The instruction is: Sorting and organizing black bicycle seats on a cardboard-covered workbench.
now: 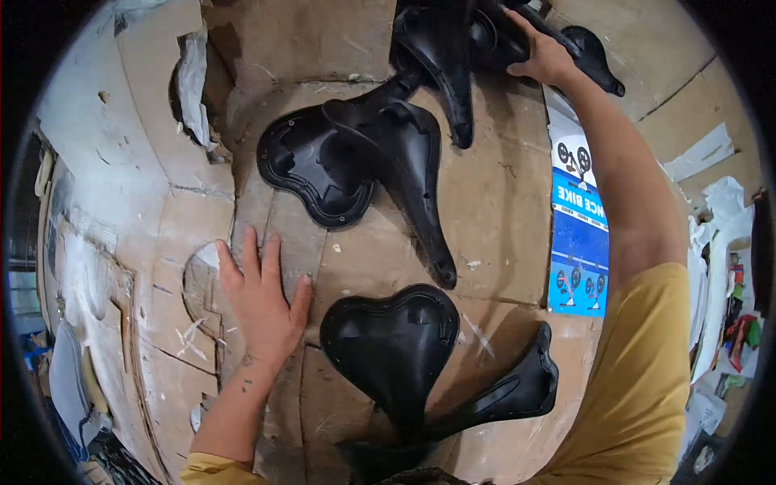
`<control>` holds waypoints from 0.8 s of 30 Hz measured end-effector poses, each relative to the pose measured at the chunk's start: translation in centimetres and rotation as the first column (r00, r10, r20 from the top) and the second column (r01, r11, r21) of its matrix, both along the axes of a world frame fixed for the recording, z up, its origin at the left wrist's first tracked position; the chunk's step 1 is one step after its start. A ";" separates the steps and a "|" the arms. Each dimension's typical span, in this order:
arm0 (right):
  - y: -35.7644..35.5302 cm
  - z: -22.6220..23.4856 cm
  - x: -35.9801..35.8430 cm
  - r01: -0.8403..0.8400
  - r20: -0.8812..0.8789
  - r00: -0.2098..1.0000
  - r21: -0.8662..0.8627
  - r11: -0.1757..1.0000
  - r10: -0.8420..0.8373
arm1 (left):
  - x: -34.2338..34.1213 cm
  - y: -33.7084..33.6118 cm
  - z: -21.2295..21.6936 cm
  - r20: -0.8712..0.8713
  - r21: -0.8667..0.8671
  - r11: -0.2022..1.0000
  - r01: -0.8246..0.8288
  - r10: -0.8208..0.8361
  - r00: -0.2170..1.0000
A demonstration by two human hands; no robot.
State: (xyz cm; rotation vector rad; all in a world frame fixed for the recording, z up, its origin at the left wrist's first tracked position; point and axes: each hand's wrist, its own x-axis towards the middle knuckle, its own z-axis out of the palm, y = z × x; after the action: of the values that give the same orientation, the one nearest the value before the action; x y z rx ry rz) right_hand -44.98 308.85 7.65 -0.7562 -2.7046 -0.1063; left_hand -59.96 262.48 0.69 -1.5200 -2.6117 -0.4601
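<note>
My left hand (267, 295) lies on the cardboard with its fingers spread, holding nothing. At the top, my right hand (543, 55) reaches out to a black bicycle saddle shell (503, 50), which sits between its thumb and fingers; part of the grip is hidden. Another black shell (440, 52) hangs down just left of it. In the middle, a hollow-side-up shell (311, 174) lies overlapped by a second long-nosed shell (404, 162). Closer to me, a smooth heart-shaped shell (392, 339) rests beside one turned on its side (517, 388).
Worn cardboard (501, 202) covers the work surface and rises at the left into a torn cardboard wall (153, 105). A blue printed panel (578, 234) lies under my right arm. One more black shell (594, 56) is at the upper right. Mixed clutter (735, 339) stands at the far right.
</note>
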 end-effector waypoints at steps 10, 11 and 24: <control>-15.2 0.0 8.7 0.213 0.076 0.977 -0.218 0.952 -0.202 | 0.8 0.4 0.7 -0.007 0.003 0.999 -0.041 0.041 0.999; -17.3 0.6 10.5 0.212 0.077 0.977 -0.241 0.947 -0.199 | 0.9 0.4 0.6 -0.004 0.017 0.999 -0.032 0.032 0.999; -18.0 10.2 8.2 -0.142 -0.349 0.928 -0.663 0.735 -0.135 | 0.1 -0.8 0.7 -0.029 -0.007 0.997 -0.071 0.071 0.997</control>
State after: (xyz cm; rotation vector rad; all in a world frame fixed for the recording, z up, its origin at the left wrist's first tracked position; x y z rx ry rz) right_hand -36.77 290.81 17.82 -0.8432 -2.3279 0.9945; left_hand -59.83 261.68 1.35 -1.4193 -2.6382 -0.4189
